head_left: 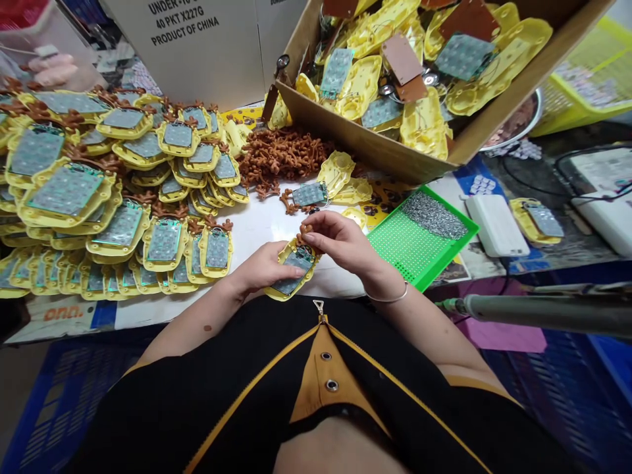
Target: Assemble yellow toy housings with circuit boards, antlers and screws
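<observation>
My left hand (269,268) grips a yellow plastic toy shell (281,294) with a circuit board (291,275) set in it, thumb lying over the board. At the shell's far end, my right hand (338,238) pinches a small brown antler-shaped piece (305,232) against the shell; my fingers partly hide where they meet. Just beyond, another circuit board (310,193) lies by a brown piece and empty yellow shells (336,172). A heap of brown antler-shaped pieces (281,155) spreads behind them.
Stacked yellow shells with boards (165,240) fill the left side. An open cardboard box (365,141) of shells and boards stands at the back right. A green tray (395,250) holding small metal screws is right of my hands. A grey power tool (538,313) juts in from the right.
</observation>
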The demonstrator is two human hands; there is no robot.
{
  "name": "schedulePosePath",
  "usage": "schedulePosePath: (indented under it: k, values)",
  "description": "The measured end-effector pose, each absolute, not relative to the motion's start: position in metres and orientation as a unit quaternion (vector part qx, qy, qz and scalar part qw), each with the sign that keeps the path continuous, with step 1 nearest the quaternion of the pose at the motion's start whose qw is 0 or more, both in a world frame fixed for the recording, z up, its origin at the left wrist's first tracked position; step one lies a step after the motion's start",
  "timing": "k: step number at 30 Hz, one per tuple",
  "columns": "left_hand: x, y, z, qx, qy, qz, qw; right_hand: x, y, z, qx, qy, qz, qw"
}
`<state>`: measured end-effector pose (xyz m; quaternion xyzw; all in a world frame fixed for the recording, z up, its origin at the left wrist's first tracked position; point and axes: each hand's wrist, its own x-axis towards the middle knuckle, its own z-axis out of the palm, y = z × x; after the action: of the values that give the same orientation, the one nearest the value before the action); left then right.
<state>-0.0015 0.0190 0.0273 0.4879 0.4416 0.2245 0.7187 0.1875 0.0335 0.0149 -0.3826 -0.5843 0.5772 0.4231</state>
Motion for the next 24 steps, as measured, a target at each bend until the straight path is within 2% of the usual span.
schedulePosePath:
  k: [3, 5, 11, 13, 14, 16, 18, 20, 24]
  values:
    - [-0.003, 0.018, 0.026, 0.518, 0.449, 0.219, 0.694, 0.185, 0.032, 0.015, -0.413, -0.676, 0.434, 0.429]
    - [-0.004, 0.018, 0.024, 0.535, 0.453, 0.213, 0.681, 0.184, 0.031, 0.016, -0.438, -0.685, 0.407, 0.416]
    - [-0.005, 0.015, 0.020, 0.529, 0.432, 0.219, 0.696, 0.181, 0.032, 0.019, -0.438, -0.645, 0.476, 0.408]
    - [-0.005, 0.011, 0.019, 0.526, 0.420, 0.226, 0.705, 0.182, 0.030, 0.020, -0.418, -0.611, 0.533, 0.409]
    - [-0.006, 0.010, 0.019, 0.527, 0.418, 0.229, 0.704, 0.183, 0.030, 0.020, -0.411, -0.580, 0.568, 0.415]
    - [-0.012, 0.012, 0.022, 0.536, 0.439, 0.252, 0.676, 0.186, 0.030, 0.018, -0.407, -0.503, 0.593, 0.479]
    - [-0.025, 0.021, 0.033, 0.548, 0.489, 0.288, 0.615, 0.190, 0.031, 0.013, -0.424, -0.448, 0.583, 0.529]
    - [-0.050, 0.040, 0.052, 0.567, 0.546, 0.327, 0.523, 0.194, 0.033, 0.008, -0.463, -0.432, 0.565, 0.529]
    - [-0.131, 0.099, 0.110, 0.629, 0.607, 0.435, 0.217, 0.193, 0.035, 0.002, -0.505, -0.446, 0.565, 0.476]
